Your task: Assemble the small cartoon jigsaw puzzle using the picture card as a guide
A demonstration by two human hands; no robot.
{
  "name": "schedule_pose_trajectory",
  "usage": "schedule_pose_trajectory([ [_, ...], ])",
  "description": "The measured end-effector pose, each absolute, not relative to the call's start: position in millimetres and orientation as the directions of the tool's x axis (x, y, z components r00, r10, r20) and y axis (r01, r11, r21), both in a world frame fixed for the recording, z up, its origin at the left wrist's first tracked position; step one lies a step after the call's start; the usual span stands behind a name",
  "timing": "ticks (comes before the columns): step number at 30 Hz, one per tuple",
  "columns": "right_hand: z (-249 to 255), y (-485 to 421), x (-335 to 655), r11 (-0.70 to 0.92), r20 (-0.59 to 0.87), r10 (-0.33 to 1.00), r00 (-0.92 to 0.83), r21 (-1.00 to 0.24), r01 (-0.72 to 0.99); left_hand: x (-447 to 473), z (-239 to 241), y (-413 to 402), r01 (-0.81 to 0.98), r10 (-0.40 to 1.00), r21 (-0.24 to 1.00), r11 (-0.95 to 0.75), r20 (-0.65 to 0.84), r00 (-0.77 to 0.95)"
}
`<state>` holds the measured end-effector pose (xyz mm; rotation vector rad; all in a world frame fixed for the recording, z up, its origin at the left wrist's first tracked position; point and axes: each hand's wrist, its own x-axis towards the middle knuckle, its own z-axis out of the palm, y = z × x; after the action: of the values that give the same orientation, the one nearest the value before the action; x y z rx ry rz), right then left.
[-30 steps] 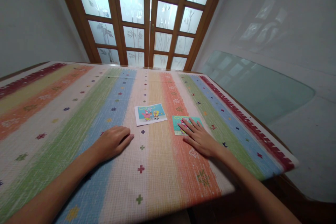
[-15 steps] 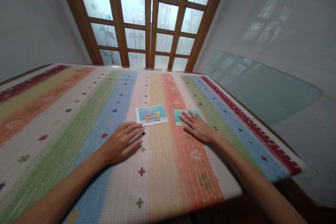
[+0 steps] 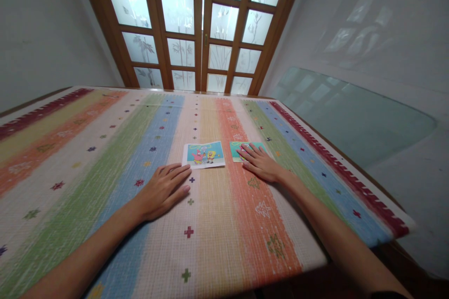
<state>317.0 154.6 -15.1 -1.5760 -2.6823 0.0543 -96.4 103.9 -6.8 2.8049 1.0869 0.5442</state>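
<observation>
A cartoon picture card [image 3: 204,154] with a white border lies flat near the middle of the striped tablecloth [image 3: 87,159]. My left hand [image 3: 164,190] lies flat just below its left corner, fingers stretched out, fingertips almost touching the card. A second, teal card [image 3: 235,148] lies right of the first. My right hand [image 3: 258,162] rests flat on it, fingers spread, covering most of it.
The table's right edge [image 3: 351,182] and near edge [image 3: 263,280] drop off to the floor. A sheet of glass [image 3: 354,117] leans against the right wall. Wooden doors with frosted panes [image 3: 196,23] stand behind the table.
My left hand has opened and slid forward to the first card's corner. My right hand has pushed the teal card away and leftward, closer to the first card.
</observation>
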Motion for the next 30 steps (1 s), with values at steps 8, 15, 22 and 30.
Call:
schedule_pose_trajectory([
  [8, -12.8, 156.7, 316.0, 0.495, 0.010, 0.869, -0.495, -0.061, 0.867, -97.1, -9.0, 104.0, 0.660, 0.682, 0.182, -0.729, 0.270, 0.680],
  [15, -11.4, 154.2, 314.8, 0.492, 0.009, 0.870, -0.492, -0.058, 0.869, -97.3, -9.8, 102.6, 0.657, 0.682, 0.188, -0.730, 0.261, 0.684],
  [22, -8.8, 152.0, 314.2, 0.487, 0.024, 0.873, -0.487, -0.077, 0.870, -98.4, -6.7, 101.6, 0.616, 0.651, 0.217, -0.758, 0.307, 0.694],
  [30, 1.6, 138.6, 294.9, 0.545, 0.074, 0.838, -0.540, -0.147, 0.826, -98.4, -5.6, 99.4, 0.582, 0.611, 0.196, -0.789, 0.354, 0.708],
])
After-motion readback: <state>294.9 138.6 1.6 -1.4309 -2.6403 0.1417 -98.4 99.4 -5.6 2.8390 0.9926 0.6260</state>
